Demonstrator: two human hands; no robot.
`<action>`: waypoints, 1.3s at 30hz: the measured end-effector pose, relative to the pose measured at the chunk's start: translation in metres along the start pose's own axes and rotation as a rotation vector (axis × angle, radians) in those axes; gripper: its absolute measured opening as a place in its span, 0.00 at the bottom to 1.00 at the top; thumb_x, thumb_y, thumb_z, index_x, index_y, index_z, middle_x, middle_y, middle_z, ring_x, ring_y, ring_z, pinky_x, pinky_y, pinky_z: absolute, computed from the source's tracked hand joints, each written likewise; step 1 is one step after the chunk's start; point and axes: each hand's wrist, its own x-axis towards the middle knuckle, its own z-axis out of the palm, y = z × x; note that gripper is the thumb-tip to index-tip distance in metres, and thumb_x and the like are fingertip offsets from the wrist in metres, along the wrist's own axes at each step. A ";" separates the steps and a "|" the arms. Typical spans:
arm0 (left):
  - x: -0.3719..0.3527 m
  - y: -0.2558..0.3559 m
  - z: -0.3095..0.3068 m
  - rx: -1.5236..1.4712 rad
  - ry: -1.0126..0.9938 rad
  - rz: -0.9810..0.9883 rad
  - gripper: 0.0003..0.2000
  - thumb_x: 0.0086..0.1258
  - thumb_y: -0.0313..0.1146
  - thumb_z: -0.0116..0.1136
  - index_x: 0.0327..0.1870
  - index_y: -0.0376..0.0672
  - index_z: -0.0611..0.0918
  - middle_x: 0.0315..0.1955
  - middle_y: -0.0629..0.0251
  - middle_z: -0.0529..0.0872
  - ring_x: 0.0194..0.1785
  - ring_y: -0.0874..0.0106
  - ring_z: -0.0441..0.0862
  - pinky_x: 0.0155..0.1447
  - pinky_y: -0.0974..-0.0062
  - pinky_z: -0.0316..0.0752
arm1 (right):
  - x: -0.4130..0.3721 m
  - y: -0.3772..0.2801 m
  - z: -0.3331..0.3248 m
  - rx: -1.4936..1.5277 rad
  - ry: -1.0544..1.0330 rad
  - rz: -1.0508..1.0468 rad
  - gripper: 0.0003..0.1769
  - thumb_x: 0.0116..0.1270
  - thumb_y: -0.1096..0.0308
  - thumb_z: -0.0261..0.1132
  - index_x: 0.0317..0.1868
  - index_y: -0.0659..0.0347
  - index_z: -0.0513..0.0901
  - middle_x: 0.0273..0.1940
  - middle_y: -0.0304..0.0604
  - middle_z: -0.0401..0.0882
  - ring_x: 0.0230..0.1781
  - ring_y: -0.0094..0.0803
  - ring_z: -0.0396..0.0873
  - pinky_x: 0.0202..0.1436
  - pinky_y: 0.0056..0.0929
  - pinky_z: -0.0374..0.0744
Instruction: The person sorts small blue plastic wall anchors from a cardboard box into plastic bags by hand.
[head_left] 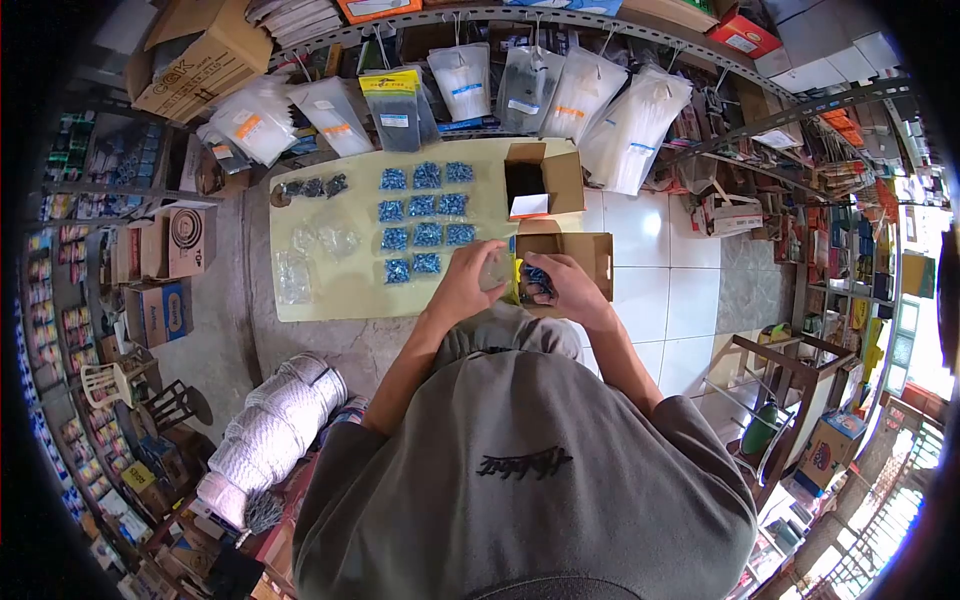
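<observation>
Blue pieces [537, 284] sat bunched under the right hand [574, 290], its fingers curled over them in a loose cup, by the near left corner of an opened cardboard box [592, 246] at the right end of the pale yellow table [350, 299]. The left hand [466, 286] was partly open, thumb and fingertips curved apart around something see-through, probably a clear bag [495, 268]; how firmly it was gripped, I could not tell. A narrow yellow thing [518, 280] showed between the hands, too small to name.

Spilling looked the likeliest trouble. If the right hand loosened while the bag's mouth was folded or off to the side, pieces could have dropped at the table's near edge and perhaps on to the floor [640, 300]. Limp plastic could also have sagged out of the left hand, and a forearm swung left might have pushed the nearest of the 11 blue packs [421, 206] out of place.

As for looks, the gathered pieces were small and dark blue with paler glints, their exact shape too fine to make out. The packs were brighter, lumpy, speckled blue and white, in 3 rows of 3 and a nearer row of 2. Well to their left, 3 dark clumps [313, 187] lay by the table's far corner, with crumpled clear plastic [340, 239] nearer.
</observation>
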 end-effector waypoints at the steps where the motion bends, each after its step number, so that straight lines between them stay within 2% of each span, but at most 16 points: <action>1: 0.001 0.000 0.001 0.015 -0.007 0.044 0.31 0.53 0.28 0.71 0.62 0.44 0.74 0.45 0.59 0.81 0.53 0.57 0.78 0.62 0.61 0.70 | 0.002 0.002 0.001 -0.027 -0.006 -0.008 0.15 0.75 0.58 0.60 0.44 0.63 0.81 0.31 0.35 0.77 0.27 0.21 0.74 0.27 0.21 0.69; 6: 0.001 0.005 0.005 0.030 -0.038 0.102 0.30 0.55 0.29 0.70 0.62 0.45 0.74 0.48 0.60 0.81 0.54 0.57 0.78 0.64 0.61 0.68 | 0.004 0.006 -0.002 -0.169 -0.065 -0.039 0.16 0.74 0.59 0.61 0.41 0.66 0.81 0.30 0.35 0.76 0.25 0.20 0.71 0.27 0.22 0.68; 9: 0.000 0.004 0.008 0.024 -0.035 0.113 0.29 0.56 0.30 0.69 0.61 0.45 0.75 0.49 0.59 0.81 0.55 0.58 0.78 0.63 0.60 0.69 | 0.005 0.007 -0.001 -0.166 0.025 0.006 0.18 0.74 0.58 0.61 0.38 0.68 0.82 0.28 0.36 0.76 0.25 0.19 0.69 0.26 0.22 0.68; 11: -0.001 0.002 0.009 0.026 -0.100 0.086 0.29 0.56 0.30 0.69 0.61 0.46 0.74 0.50 0.59 0.81 0.55 0.57 0.78 0.63 0.60 0.69 | 0.008 0.012 -0.005 -0.369 -0.018 -0.170 0.19 0.73 0.57 0.62 0.36 0.69 0.81 0.26 0.35 0.75 0.25 0.18 0.69 0.25 0.22 0.68; 15: -0.004 0.002 0.013 0.076 -0.099 0.108 0.28 0.56 0.30 0.69 0.61 0.47 0.74 0.51 0.59 0.81 0.55 0.55 0.77 0.63 0.59 0.69 | 0.004 0.004 -0.001 -0.335 0.015 -0.038 0.20 0.73 0.56 0.62 0.35 0.68 0.82 0.27 0.34 0.75 0.24 0.18 0.69 0.25 0.22 0.68; 23: -0.003 0.002 0.012 0.085 -0.136 0.129 0.28 0.56 0.31 0.67 0.61 0.48 0.74 0.51 0.60 0.79 0.56 0.56 0.76 0.61 0.59 0.69 | 0.005 0.005 -0.005 -0.391 -0.062 -0.080 0.17 0.73 0.57 0.61 0.45 0.64 0.86 0.28 0.33 0.74 0.25 0.17 0.69 0.27 0.20 0.69; 27: -0.003 0.003 0.012 0.089 -0.114 0.162 0.29 0.56 0.31 0.67 0.61 0.48 0.74 0.50 0.61 0.79 0.56 0.56 0.76 0.62 0.59 0.69 | 0.006 0.007 -0.008 -0.361 -0.073 -0.077 0.17 0.73 0.57 0.60 0.45 0.64 0.87 0.27 0.31 0.73 0.26 0.16 0.69 0.27 0.19 0.69; 30: -0.004 0.003 0.012 0.101 -0.105 0.178 0.28 0.55 0.31 0.67 0.61 0.47 0.74 0.50 0.61 0.79 0.55 0.57 0.77 0.62 0.60 0.68 | 0.006 0.007 -0.011 -0.359 -0.075 -0.044 0.16 0.71 0.61 0.62 0.47 0.65 0.86 0.29 0.34 0.75 0.27 0.19 0.71 0.29 0.20 0.71; 32: -0.004 0.002 0.012 0.083 -0.147 0.139 0.29 0.55 0.31 0.68 0.62 0.47 0.74 0.51 0.61 0.79 0.55 0.57 0.76 0.62 0.60 0.68 | 0.008 0.007 -0.016 -0.652 -0.206 -0.254 0.15 0.68 0.69 0.61 0.52 0.66 0.84 0.34 0.40 0.77 0.29 0.22 0.73 0.33 0.22 0.73; 33: -0.003 0.002 0.012 0.083 -0.146 0.139 0.29 0.55 0.31 0.68 0.62 0.47 0.74 0.51 0.61 0.79 0.55 0.57 0.76 0.62 0.60 0.68 | 0.008 0.008 -0.017 -0.653 -0.206 -0.254 0.15 0.68 0.69 0.61 0.52 0.66 0.84 0.34 0.40 0.77 0.29 0.22 0.73 0.33 0.22 0.73; 35: -0.003 0.000 0.012 0.089 -0.136 0.158 0.30 0.55 0.31 0.68 0.63 0.48 0.74 0.51 0.61 0.79 0.55 0.57 0.76 0.62 0.60 0.68 | 0.005 0.003 -0.014 -0.816 -0.232 -0.304 0.18 0.64 0.76 0.60 0.55 0.65 0.82 0.40 0.45 0.79 0.32 0.28 0.75 0.38 0.26 0.76; 39: -0.004 0.001 0.012 0.074 -0.138 0.147 0.31 0.55 0.31 0.68 0.64 0.49 0.73 0.50 0.61 0.79 0.56 0.57 0.76 0.62 0.60 0.68 | 0.002 0.004 -0.014 -0.926 -0.251 -0.419 0.22 0.60 0.80 0.61 0.57 0.64 0.81 0.40 0.47 0.79 0.33 0.33 0.76 0.40 0.28 0.77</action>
